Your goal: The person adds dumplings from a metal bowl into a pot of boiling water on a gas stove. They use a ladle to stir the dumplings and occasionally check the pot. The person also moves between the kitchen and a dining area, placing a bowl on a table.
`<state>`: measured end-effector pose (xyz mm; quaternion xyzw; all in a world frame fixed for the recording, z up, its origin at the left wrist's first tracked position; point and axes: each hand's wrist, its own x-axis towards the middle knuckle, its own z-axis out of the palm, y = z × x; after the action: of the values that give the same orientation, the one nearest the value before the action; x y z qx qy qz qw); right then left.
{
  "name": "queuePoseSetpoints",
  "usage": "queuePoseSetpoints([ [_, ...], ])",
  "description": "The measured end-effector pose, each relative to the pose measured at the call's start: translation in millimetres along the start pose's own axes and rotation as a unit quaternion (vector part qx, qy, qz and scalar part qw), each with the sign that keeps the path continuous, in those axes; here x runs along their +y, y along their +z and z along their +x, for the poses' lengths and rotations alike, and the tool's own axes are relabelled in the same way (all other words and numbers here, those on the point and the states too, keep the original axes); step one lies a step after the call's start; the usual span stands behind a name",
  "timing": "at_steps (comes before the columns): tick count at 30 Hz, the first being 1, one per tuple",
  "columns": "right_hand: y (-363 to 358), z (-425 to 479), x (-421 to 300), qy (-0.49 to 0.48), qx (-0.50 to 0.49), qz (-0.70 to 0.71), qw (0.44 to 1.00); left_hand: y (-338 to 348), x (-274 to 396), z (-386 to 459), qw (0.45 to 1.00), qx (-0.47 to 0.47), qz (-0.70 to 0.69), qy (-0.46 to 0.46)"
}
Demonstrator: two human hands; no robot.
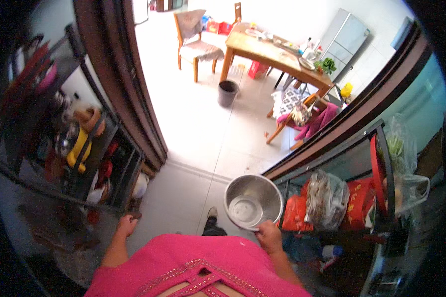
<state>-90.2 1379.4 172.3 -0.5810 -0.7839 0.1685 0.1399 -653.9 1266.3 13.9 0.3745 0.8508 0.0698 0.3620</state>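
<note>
My right hand [269, 237] grips the rim of a round stainless steel basin [253, 202], which hangs tilted in front of me at the right, its inside facing up. No food shows in the basin; its bottom looks pale and shiny. At the lower left, my left hand [127, 225] is beside the lower corner of a dark metal rack [107, 209]. A small dark shape lies at its fingertips, and whether the hand holds it I cannot tell.
A doorway with brown frames [148, 137] opens onto a tiled floor [193, 126] with a dark bin [228, 93], a wooden table [271, 55] and chairs [199, 50]. On the right, a rack holds red bags [297, 213] and a clear plastic bag [327, 200].
</note>
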Motion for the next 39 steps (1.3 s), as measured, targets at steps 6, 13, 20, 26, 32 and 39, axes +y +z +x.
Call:
queuePoseSetpoints([
  [6, 17.8, 110.1, 32.7, -0.056, 0.071, 0.021, 0.996, -93.4, 174.7, 65.2, 0.979, 0.019, 0.047, 0.198],
  [13, -20.5, 248.2, 71.6, -0.027, 0.094, 0.025, 0.995, -83.0, 108.8, 123.5, 0.978, -0.12, 0.171, 0.0],
  [20, -48.2, 433.3, 101.3, -0.023, 0.044, -0.052, 0.997, -26.6, 132.8, 226.0, 0.966, -0.187, 0.121, -0.129],
  [26, -79.9, 506.3, 113.5, 0.048, 0.006, -0.057, 0.997, 4.8, 276.9, 367.1, 0.975, -0.185, 0.125, -0.012],
  [32, -78.9, 531.0, 160.5, 0.126, 0.042, -0.013, 0.991, -71.4, 544.4, 546.3, 0.947, 0.038, 0.188, 0.258],
  [39, -27.3, 593.6, 242.4, 0.137, 0.13, 0.054, 0.98, -164.3, 876.9, 483.9, 0.85, 0.141, 0.25, 0.441],
])
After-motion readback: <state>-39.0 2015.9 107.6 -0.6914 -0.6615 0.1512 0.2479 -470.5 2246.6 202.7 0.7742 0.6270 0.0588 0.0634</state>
